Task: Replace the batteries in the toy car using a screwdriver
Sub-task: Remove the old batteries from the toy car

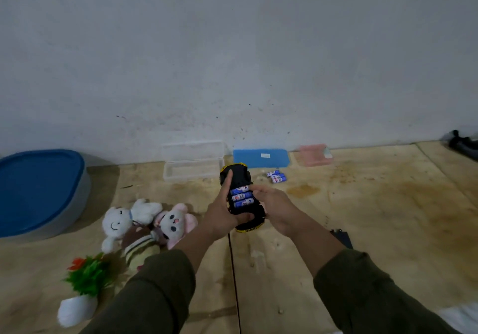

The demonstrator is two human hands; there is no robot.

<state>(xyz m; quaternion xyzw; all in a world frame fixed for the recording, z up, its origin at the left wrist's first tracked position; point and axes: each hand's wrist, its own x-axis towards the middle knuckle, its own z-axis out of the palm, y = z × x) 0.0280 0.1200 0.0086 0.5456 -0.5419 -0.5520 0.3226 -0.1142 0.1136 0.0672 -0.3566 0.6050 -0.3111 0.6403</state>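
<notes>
Left hand (219, 214) grips upturned toy car (241, 178); right hand (274, 205) touches batteries (241, 196).

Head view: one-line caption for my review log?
Left hand holds upturned toy car; right hand fingers its batteries; spare batteries lie beyond.

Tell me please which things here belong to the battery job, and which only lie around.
Job:
toy car, gripped underside up by left hand
batteries in its compartment, touched by right hand
loose batteries on floor

Lying about:
plush toys
artificial plant
clear box
blue lid
pink box
blue-lidded tub
</notes>
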